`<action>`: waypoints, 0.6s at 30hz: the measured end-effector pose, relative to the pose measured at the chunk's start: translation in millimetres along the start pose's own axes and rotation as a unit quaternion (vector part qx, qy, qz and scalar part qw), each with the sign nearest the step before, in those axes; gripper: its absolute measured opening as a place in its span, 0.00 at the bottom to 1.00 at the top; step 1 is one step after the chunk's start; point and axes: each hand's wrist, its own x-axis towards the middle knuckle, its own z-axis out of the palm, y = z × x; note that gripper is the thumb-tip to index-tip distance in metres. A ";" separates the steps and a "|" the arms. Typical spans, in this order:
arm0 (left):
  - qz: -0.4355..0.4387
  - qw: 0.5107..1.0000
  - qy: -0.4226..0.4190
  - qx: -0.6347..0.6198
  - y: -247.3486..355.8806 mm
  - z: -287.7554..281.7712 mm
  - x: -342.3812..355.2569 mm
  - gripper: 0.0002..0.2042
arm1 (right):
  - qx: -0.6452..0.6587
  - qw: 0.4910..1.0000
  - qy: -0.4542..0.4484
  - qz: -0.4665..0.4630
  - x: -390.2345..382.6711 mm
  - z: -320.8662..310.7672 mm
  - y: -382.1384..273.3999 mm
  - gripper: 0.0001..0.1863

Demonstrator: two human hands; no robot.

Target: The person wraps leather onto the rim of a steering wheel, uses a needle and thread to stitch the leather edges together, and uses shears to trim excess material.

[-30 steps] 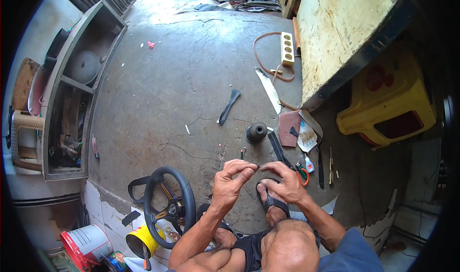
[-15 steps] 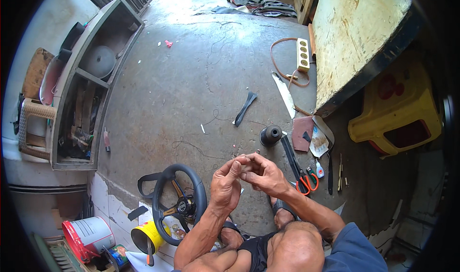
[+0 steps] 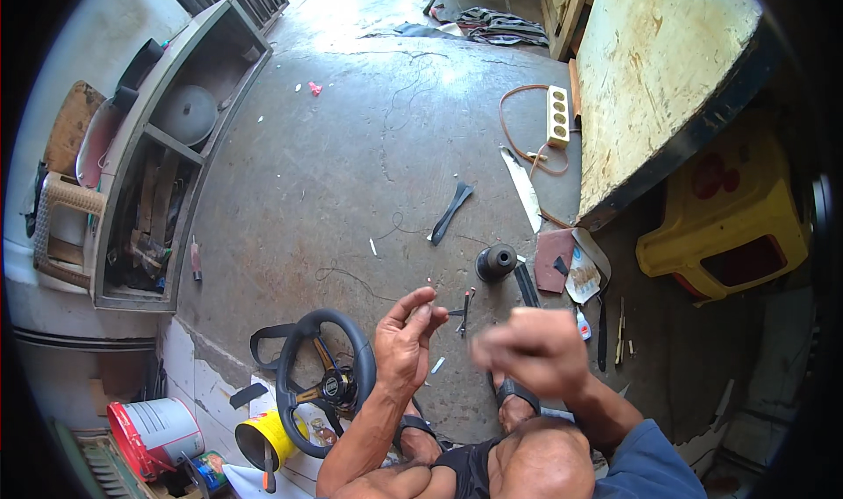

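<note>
a grey cabinet (image 3: 173, 141) stood along the wall, with a red-and-white bucket (image 3: 162, 433) and a yellow tin (image 3: 285, 433) below it. a black steering wheel (image 3: 336, 386) leaned just beside the left forearm. the left hand (image 3: 402, 345) was raised, thumb drawn in close to the fingertips — whether it pinched anything, i could not tell. past those fingertips a slim dark piece (image 3: 465, 314) lay on the floor (image 3: 307, 183), and beyond it a black, waisted strip (image 3: 450, 213) and a black cone (image 3: 496, 263). the right hand (image 3: 540, 350), apart from the left, was blurred, its fingers curled in — its hold could not be told. farther right sat a white bottle (image 3: 583, 325) and a yellow stool (image 3: 680, 235).
</note>
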 end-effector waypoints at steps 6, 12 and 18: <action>0.021 0.999 0.000 0.048 14.6 18.6 -15.1 0.10 | 0.363 0.897 -0.124 -0.221 9.9 -16.2 -71.9 0.09; -0.055 0.998 -0.016 -0.006 4.3 43.2 -10.9 0.09 | 0.223 0.972 -0.056 -0.048 -6.4 -29.8 -43.7 0.04; -0.068 0.997 -0.005 -0.022 7.8 21.7 -12.4 0.08 | 0.050 0.976 0.166 0.130 20.1 50.7 56.2 0.08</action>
